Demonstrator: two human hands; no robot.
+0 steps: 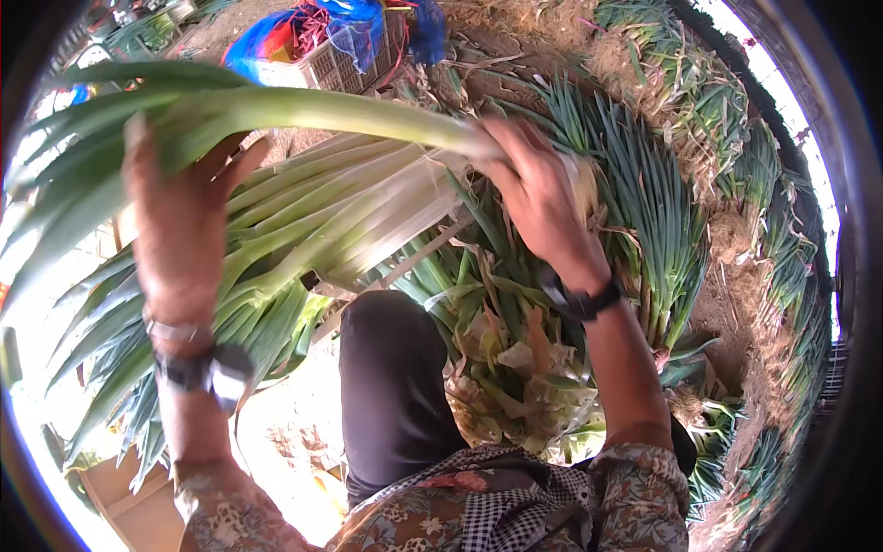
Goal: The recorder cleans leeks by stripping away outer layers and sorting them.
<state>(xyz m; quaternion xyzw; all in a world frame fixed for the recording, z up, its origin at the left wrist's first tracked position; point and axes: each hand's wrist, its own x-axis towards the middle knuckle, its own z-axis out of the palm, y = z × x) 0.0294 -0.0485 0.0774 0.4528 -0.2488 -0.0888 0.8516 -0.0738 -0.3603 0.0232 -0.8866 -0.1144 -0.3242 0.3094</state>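
Observation:
A long leek (340, 112), pale at the root end and green toward its leaves, is raised across the space in front of me. My right hand (543, 198) is closed around its white root end. At the leafy end, my left hand (181, 230) has the leaves between its spread fingers, smeared by motion. Beneath the raised leek, a row of leeks (340, 198) lies side by side, white ends to the right and green leaves fanning left. A thin support bar (423, 255) shows under them.
A crate (354, 69) with blue netting and red strands stands at the back. Upright green leeks (644, 198) are heaped on the right, and more lie along the right wall. Loose peeled leaves (515, 359) pile beside my knee (395, 396). A wooden box (133, 501) sits lower left.

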